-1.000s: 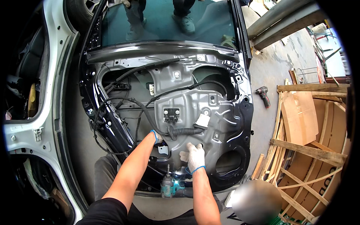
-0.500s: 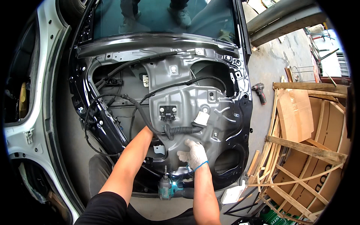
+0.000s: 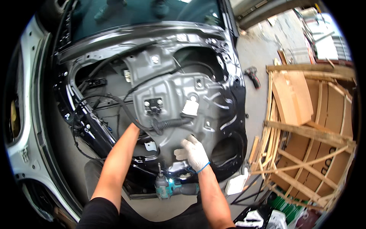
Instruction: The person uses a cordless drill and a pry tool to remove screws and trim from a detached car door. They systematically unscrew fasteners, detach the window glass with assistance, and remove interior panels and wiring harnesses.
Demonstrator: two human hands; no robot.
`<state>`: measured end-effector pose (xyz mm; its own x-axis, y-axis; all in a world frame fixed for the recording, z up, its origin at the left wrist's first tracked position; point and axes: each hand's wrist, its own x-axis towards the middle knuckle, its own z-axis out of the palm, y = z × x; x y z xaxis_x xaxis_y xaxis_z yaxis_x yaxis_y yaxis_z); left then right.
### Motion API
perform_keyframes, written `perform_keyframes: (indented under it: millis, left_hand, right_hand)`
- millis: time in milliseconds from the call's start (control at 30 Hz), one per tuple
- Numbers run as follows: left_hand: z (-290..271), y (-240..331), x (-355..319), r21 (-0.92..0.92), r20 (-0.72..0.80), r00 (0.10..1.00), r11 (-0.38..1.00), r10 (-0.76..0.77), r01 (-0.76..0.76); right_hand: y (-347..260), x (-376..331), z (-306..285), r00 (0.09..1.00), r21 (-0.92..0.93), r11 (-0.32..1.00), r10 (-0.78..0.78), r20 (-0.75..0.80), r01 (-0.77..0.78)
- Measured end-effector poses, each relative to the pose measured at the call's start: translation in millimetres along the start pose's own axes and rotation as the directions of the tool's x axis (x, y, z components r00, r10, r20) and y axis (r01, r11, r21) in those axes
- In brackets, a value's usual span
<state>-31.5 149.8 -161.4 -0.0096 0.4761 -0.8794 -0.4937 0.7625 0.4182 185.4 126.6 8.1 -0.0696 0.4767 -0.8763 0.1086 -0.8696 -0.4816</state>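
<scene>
A black car door [image 3: 236, 114] with its grey inner panel [image 3: 167, 91] bared lies in front of me. Through the opening at the panel's lower left goes my left forearm [image 3: 118, 160]; the hand is hidden inside the door. My right hand [image 3: 195, 153], in a white glove, rests on or just over the lower panel, thumb and fingers apart, holding nothing. A black wiring harness [image 3: 127, 110] with a ribbed rubber boot [image 3: 171, 124] and a white-wrapped end [image 3: 190, 107] crosses the panel. At the near edge lies a teal cordless driver [image 3: 164, 187], bit pointing away from me.
A light-coloured car body [image 3: 36, 126] stands along the left. Right of the door, another cordless drill [image 3: 252, 77] lies on the floor [image 3: 259, 42]. A broken wooden crate [image 3: 309, 133] with cardboard [image 3: 291, 97] fills the right side, beside a white box [image 3: 236, 184].
My view has shifted, so the door sits farther left and higher. The right hand's fingers have spread slightly; the left arm stays inside the door opening.
</scene>
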Motion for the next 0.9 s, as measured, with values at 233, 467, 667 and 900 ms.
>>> perform_keyframes:
  millis: [233, 467, 667, 900]
  left_hand:
    - [-15, -5, -8, 0.027, -0.093, 0.995, 0.999, 0.024, -0.021]
    - [-36, -11, -69, 0.181, -0.280, 0.960, 0.982, 0.003, 0.050]
    - [-43, -19, -133, 0.292, -0.371, 0.924, 0.933, -0.092, 0.210]
    - [3, -27, -215, 0.409, -0.323, 0.935, 0.869, -0.147, 0.277]
  right_hand:
    - [-29, -37, -126, 0.981, -0.604, 0.795, -0.158, -0.116, 0.056]
    - [-10, 50, -161, 0.878, -0.883, -0.265, -0.186, 0.440, 0.386]
    - [8, 72, -136, 0.784, -0.549, -0.612, 0.204, 0.586, 0.570]
    - [101, 146, -139, 0.671, -0.613, -0.430, -0.022, 0.741, 0.663]
